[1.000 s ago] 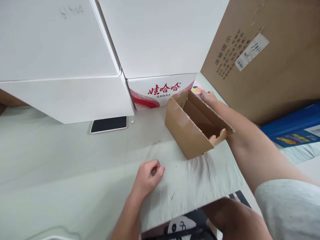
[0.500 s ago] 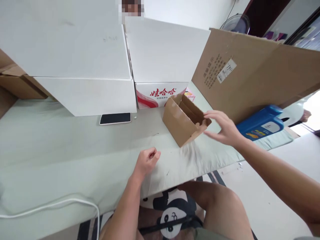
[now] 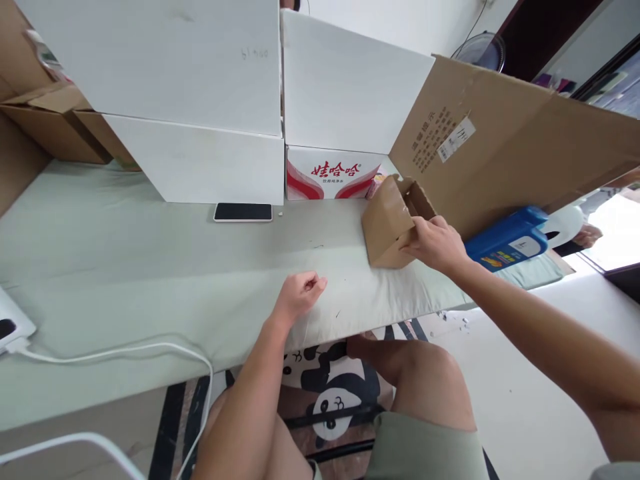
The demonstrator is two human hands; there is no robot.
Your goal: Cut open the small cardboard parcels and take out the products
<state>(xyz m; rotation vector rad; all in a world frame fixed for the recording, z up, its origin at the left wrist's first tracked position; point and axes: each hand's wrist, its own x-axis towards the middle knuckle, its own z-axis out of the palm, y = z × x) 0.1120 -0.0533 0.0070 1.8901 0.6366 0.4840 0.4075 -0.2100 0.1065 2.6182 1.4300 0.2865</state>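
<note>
My right hand (image 3: 436, 245) pinches the near end of an open-topped brown cardboard box (image 3: 383, 230); left hand (image 3: 300, 295) loosely fisted, nothing visible in it, no support. Box stands on the wrinkled pale-green cloth (image 3: 210, 267). Rough rim could bend or tear if that end takes all the load; off-centre grip could tip it. Wide elbow swing could knock the blue plastic bottle (image 3: 507, 241).

The open brown cardboard box (image 3: 387, 230) partly hides a small pink packet (image 3: 379, 179) from us, the left edge crops a white plastic device (image 3: 16, 311), and we cannot read the white paper label (image 3: 456, 140) fully.
</note>
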